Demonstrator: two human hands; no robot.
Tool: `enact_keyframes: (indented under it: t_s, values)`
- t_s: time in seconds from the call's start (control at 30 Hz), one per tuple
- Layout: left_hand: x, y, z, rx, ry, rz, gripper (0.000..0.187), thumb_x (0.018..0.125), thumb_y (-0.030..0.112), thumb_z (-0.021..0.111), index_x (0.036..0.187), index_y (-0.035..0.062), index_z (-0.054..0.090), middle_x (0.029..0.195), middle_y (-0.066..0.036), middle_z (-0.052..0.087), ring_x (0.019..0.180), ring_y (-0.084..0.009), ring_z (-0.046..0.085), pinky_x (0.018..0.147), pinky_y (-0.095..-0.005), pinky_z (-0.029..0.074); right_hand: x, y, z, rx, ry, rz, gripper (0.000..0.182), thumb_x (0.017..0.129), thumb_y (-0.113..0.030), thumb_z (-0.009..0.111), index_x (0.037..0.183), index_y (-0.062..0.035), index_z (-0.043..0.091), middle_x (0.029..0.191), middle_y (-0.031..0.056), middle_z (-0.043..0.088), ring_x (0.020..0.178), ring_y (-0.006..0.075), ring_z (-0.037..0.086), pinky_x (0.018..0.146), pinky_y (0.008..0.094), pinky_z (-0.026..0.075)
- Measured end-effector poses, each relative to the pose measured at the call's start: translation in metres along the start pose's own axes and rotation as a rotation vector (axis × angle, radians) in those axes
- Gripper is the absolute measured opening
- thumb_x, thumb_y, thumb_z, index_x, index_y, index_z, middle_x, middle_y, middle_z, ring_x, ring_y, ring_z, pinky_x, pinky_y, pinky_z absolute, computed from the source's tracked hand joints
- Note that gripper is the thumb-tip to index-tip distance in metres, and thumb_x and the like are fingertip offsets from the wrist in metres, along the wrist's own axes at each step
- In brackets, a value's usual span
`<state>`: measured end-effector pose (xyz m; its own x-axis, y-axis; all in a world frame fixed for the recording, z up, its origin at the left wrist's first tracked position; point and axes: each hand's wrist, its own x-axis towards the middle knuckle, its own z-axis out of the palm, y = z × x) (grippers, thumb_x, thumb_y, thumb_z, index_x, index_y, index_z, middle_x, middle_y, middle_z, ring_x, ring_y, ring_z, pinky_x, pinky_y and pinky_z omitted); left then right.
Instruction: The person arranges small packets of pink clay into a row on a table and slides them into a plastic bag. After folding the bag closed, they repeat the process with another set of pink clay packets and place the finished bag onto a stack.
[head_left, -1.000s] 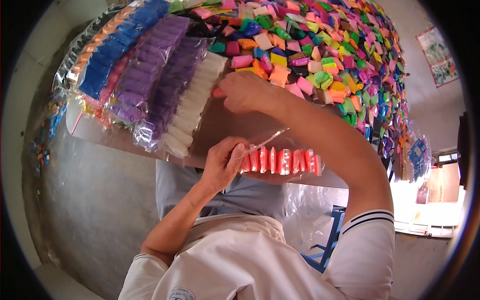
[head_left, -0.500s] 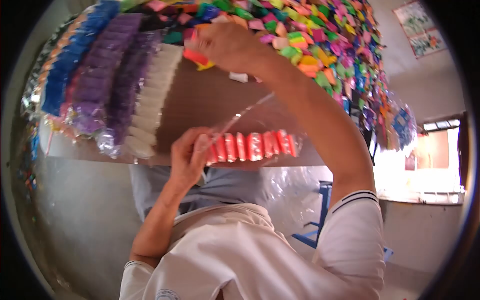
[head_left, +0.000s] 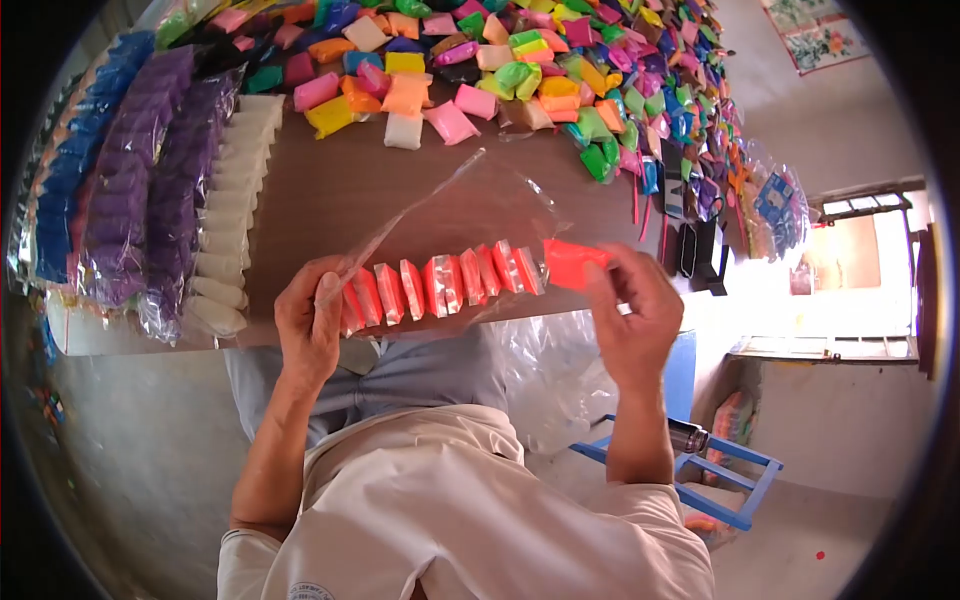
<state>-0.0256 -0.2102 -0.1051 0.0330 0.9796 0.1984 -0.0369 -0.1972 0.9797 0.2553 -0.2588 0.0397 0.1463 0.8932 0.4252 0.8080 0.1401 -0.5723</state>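
My left hand (head_left: 312, 312) pinches the left end of a clear plastic bag (head_left: 475, 190) at the table's front edge. Inside the bag a row of several red packets (head_left: 440, 287) stands on edge, side by side. Between the thumb and fingers of my right hand (head_left: 640, 305) is a single red packet (head_left: 573, 264), just beyond the right end of the row. A pile of colourful packets (head_left: 590, 60) spreads over the back of the brown table (head_left: 330, 200).
Bagged rows of blue packets (head_left: 90, 140), purple packets (head_left: 125, 190) and white packets (head_left: 232, 190) lie on the left. A black box (head_left: 703, 250) is at the table's right end. Below stands a blue stool frame (head_left: 735, 480), beside clear plastic (head_left: 550, 370).
My right hand has come from the pile at the back to the right end of the row, holding a red packet. The view has shifted, and my left hand still grips the bag.
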Motion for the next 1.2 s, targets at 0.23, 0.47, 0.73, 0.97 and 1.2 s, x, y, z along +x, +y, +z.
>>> enact_keyframes:
  t_s: [0.23, 0.47, 0.73, 0.97, 1.2]
  values:
    - [-0.003, 0.007, -0.001, -0.003, -0.019, -0.125, 0.033, 0.105, 0.026, 0.049, 0.108, -0.0019, 0.067, 0.085, 0.001, 0.063, 0.074, -0.0038, 0.051, 0.065, -0.0201, 0.042, -0.012, 0.026, 0.051, -0.067, 0.213, -0.137, 0.025, 0.079, 0.001, 0.078, 0.1, -0.0022, 0.064, 0.087, 0.0111, 0.066, 0.065, 0.019, 0.066, 0.058, 0.029, 0.054]
    - [-0.001, 0.005, 0.0, 0.016, 0.013, -0.01, 0.031, 0.106, 0.025, 0.051, 0.105, -0.0014, 0.065, 0.076, 0.003, 0.056, 0.063, -0.0032, 0.043, 0.054, -0.0207, 0.037, -0.011, 0.034, 0.052, -0.099, 0.266, -0.126, 0.024, 0.079, -0.001, 0.078, 0.099, -0.0024, 0.065, 0.084, 0.0111, 0.067, 0.066, 0.0212, 0.066, 0.057, 0.0308, 0.053]
    - [-0.001, 0.004, 0.0, 0.019, 0.012, -0.007, 0.031, 0.106, 0.024, 0.049, 0.105, -0.0019, 0.066, 0.077, 0.002, 0.057, 0.067, -0.0043, 0.047, 0.058, -0.0209, 0.04, -0.004, 0.033, 0.049, -0.156, -0.022, 0.042, 0.013, 0.083, -0.006, 0.076, 0.093, -0.0046, 0.067, 0.081, 0.0131, 0.066, 0.067, 0.027, 0.066, 0.059, 0.0354, 0.053]
    - [-0.001, 0.004, -0.001, 0.034, 0.007, -0.014, 0.029, 0.105, 0.021, 0.048, 0.105, -0.0017, 0.066, 0.081, 0.001, 0.061, 0.072, -0.0055, 0.051, 0.065, -0.0216, 0.043, -0.001, 0.046, 0.054, -0.284, -0.114, -0.099, 0.009, 0.086, -0.007, 0.074, 0.091, -0.0027, 0.069, 0.077, 0.0125, 0.066, 0.064, 0.0227, 0.066, 0.06, 0.0339, 0.052]
    - [-0.001, 0.008, -0.001, -0.019, 0.019, -0.076, 0.029, 0.105, 0.02, 0.048, 0.101, -0.0009, 0.067, 0.085, 0.0, 0.063, 0.076, -0.006, 0.052, 0.069, -0.0218, 0.043, -0.002, 0.057, 0.033, -0.175, -0.156, -0.002, 0.013, 0.089, -0.017, 0.071, 0.093, -0.0052, 0.068, 0.077, 0.0127, 0.065, 0.061, 0.0269, 0.061, 0.056, 0.0351, 0.049]
